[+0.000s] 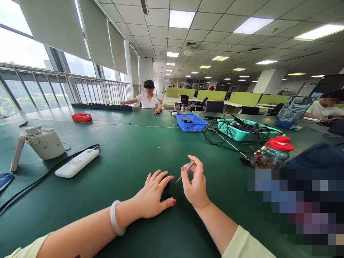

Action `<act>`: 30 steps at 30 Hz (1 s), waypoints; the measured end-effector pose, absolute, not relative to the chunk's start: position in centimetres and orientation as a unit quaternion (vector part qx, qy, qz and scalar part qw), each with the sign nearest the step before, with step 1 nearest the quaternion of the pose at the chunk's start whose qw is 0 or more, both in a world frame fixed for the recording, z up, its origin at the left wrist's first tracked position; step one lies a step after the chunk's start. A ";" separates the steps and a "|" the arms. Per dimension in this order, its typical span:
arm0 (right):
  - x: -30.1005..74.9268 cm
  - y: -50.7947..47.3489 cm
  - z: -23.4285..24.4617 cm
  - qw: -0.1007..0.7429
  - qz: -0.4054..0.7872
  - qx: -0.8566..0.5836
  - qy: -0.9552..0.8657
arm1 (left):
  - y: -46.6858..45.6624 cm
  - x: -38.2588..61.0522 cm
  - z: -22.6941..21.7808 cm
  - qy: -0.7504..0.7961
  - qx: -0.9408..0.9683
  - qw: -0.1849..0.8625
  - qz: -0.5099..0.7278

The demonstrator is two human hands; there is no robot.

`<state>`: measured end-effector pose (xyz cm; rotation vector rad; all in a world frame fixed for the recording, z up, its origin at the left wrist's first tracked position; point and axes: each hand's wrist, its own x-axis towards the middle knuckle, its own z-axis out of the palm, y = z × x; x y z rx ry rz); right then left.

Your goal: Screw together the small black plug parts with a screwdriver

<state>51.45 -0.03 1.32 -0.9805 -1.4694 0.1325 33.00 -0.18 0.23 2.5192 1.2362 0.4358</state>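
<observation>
My left hand (154, 195) lies palm down on the green table with its fingers stretched apart. Under and beside its palm shows a small black object (166, 193), mostly hidden, whose kind I cannot make out. To the right, my right hand (196, 182) is closed on a small precision screwdriver (189, 166), pinched between thumb and fingers. The screwdriver slants, its thin tip pointing down and left toward the left hand's fingertips, apart from the black object.
A white power bank (77, 163) and a white bottle (47, 143) lie left. Beyond are a red tray (81, 117), a blue basket (191, 125) and a teal basket (238, 135) with cables. A red-lidded jar (274, 154) stands right. People sit across the table and far right.
</observation>
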 end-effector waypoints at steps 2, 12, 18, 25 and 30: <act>51.4 0.0 1.3 0.629 0.060 -0.432 -0.644 | -0.1 33.1 0.4 0.438 0.873 0.147 0.154; 51.5 0.0 1.3 0.620 0.068 -0.439 -0.647 | 0.1 33.1 1.0 0.425 0.877 0.121 0.188; 51.4 0.1 0.9 0.618 0.070 -0.440 -0.648 | 0.2 33.0 1.2 0.442 0.873 0.104 0.177; 51.5 0.2 1.0 0.611 0.087 -0.455 -0.641 | 0.3 32.9 1.0 0.449 0.874 0.096 0.159; 51.5 0.1 1.1 0.613 0.118 -0.464 -0.628 | 0.4 32.9 1.2 0.443 0.877 0.093 0.165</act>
